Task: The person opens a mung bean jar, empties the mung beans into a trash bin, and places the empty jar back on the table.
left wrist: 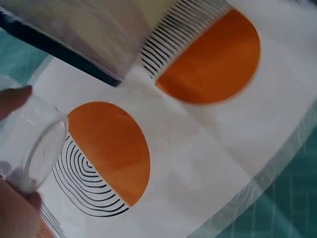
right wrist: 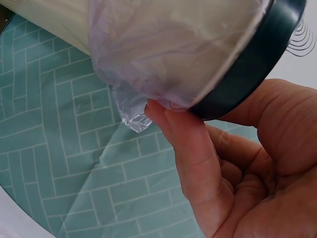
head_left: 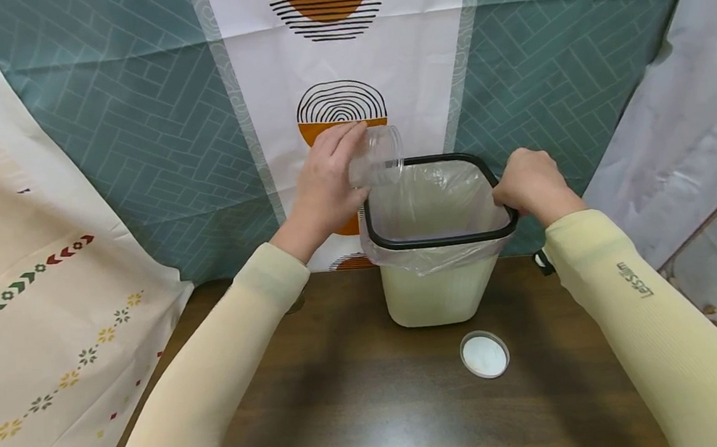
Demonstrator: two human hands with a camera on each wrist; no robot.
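Observation:
My left hand (head_left: 325, 179) holds a clear jar (head_left: 382, 149) turned on its side, at the left rim of a cream trash bin (head_left: 441, 291). The left wrist view shows the thumb and fingers around the jar (left wrist: 42, 144), which looks see-through with no contents visible. A thin clear plastic bag (head_left: 428, 260) lines the bin and folds down over its outside under a black rim ring (head_left: 446, 241). My right hand (head_left: 527, 180) pinches the bin's right rim. In the right wrist view its thumb and fingers grip the dark ring (right wrist: 247, 74) and bag edge.
A round white lid with a clear edge (head_left: 484, 354) lies on the dark wooden table (head_left: 364, 405) in front of the bin. Behind the bin hangs a patterned teal and white cloth (head_left: 152, 128). A small black-and-white item (head_left: 543, 262) shows beside the right sleeve.

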